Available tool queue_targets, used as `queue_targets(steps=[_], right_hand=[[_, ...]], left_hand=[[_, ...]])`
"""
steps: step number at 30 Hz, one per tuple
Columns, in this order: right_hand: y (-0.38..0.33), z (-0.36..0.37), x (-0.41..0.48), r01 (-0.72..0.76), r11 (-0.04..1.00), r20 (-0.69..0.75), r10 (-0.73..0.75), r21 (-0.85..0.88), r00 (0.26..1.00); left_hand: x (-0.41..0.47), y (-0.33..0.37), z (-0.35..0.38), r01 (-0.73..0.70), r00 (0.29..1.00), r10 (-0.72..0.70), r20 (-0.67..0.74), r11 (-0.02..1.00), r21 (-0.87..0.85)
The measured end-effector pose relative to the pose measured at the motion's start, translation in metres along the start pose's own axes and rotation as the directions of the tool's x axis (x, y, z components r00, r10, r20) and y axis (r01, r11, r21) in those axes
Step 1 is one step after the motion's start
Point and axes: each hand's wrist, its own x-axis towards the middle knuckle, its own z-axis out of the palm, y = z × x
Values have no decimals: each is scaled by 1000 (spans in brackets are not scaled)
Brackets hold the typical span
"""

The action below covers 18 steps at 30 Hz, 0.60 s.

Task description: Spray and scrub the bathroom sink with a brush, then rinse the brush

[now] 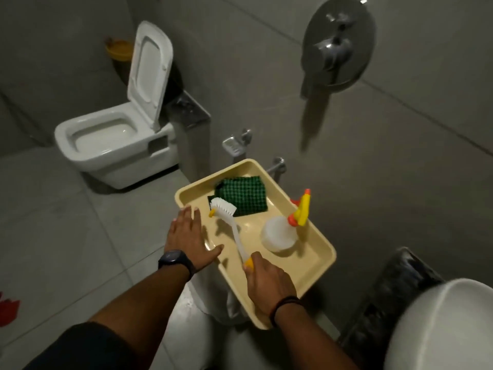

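Note:
A cream plastic tray (317,265) sits on a white stool in the middle of the view. My right hand (269,284) grips the yellow end of a white scrub brush (234,231), whose bristled head is lifted over the tray's far left part. My left hand (186,236) lies flat on the tray's left rim, fingers spread. A translucent spray bottle (278,233) with a yellow and orange trigger head stands in the tray's right half. The white sink (442,329) shows at the bottom right corner.
A green checked cloth (245,194) lies at the tray's far end. A white toilet (112,145) with its lid up stands at the left. A chrome mixer valve (336,46) and wall fittings are on the grey tiled wall. Something red lies at the floor's left edge.

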Motion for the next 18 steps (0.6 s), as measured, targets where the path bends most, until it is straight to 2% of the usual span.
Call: queue_targets(steps=[4,8,15,18], right_hand=[[11,29,26,32,995,33,-29,-94,999],[22,49,39,56,981,101,-38,-185,994],[24,65,49,53,984,221,-14,-170,975],[26,63,47,49,985,200,-15,-168,980]], left_hand=[[11,-4,17,-76,997,76,28,997,2],[13,-6,30,-86,996,87,19,996,-21],[12,0,31,-62,998,62,4,998,9],[12,4,24,-76,996,74,39,995,61]])
